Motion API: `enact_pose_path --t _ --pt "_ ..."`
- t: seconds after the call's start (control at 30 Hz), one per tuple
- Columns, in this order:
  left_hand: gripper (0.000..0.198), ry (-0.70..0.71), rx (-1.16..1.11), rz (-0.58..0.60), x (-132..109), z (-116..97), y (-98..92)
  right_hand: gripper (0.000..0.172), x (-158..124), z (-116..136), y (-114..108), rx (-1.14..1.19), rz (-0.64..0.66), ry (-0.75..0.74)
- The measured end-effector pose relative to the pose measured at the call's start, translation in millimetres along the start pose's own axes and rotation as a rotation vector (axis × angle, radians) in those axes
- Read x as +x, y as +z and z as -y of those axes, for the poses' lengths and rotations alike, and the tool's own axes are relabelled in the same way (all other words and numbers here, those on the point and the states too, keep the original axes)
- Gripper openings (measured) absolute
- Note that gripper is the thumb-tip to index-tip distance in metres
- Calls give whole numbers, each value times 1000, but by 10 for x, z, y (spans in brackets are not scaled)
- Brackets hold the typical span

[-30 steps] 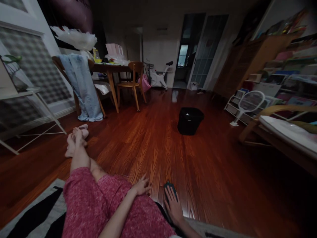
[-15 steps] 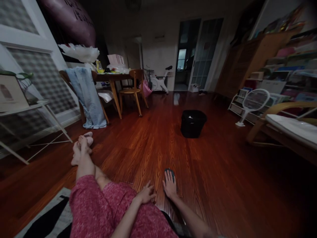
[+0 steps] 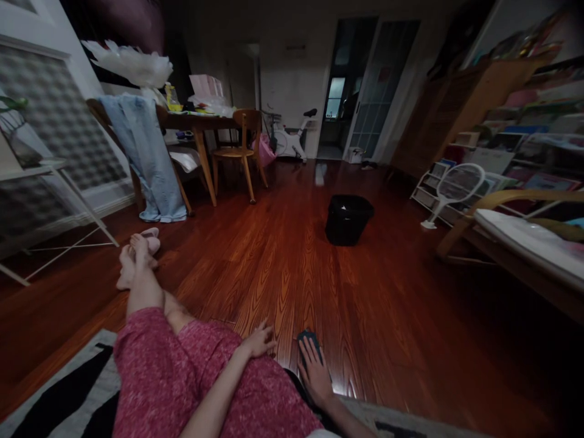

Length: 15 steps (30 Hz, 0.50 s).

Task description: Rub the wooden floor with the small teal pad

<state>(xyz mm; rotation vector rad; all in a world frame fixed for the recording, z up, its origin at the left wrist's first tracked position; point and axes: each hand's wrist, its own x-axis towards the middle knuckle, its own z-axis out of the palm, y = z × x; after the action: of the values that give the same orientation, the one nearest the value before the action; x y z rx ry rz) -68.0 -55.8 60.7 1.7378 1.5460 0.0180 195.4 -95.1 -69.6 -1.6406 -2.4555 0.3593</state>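
My right hand (image 3: 314,370) lies flat on a small dark teal piece (image 3: 308,338), with its fingers stretched out over it. This piece is against the wooden floor and looks like a folded cloth, though most of it is under my palm and fingers. At my lap, my left hand (image 3: 259,340) rests on the pink-red garment (image 3: 214,365), its fingers loosely apart and nothing in them. My bare legs (image 3: 148,292) stretch out to the left.
A black bin (image 3: 349,222) stands on the glossy wooden floor (image 3: 255,261) ahead. Beyond are a wooden chair (image 3: 244,153), jeans (image 3: 143,158) over another chair, and a white exercise bike (image 3: 292,143). A wooden-armed seat (image 3: 529,243) is at right; a grey-and-black rug (image 3: 59,389) lies below.
My right hand has drawn back toward my body, and the dark teal piece has come along under it. My left hand stays on my lap. The view has shifted slightly.
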Motion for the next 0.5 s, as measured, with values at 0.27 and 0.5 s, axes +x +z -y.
enact_pose_path --t 0.27,0.5 --pt "76 -3 6 0 -18 -35 -19 60 801 124 -179 -29 -25 46" --pt "76 -32 27 4 -67 -108 -63 61 1296 227 -248 -38 -37 135"
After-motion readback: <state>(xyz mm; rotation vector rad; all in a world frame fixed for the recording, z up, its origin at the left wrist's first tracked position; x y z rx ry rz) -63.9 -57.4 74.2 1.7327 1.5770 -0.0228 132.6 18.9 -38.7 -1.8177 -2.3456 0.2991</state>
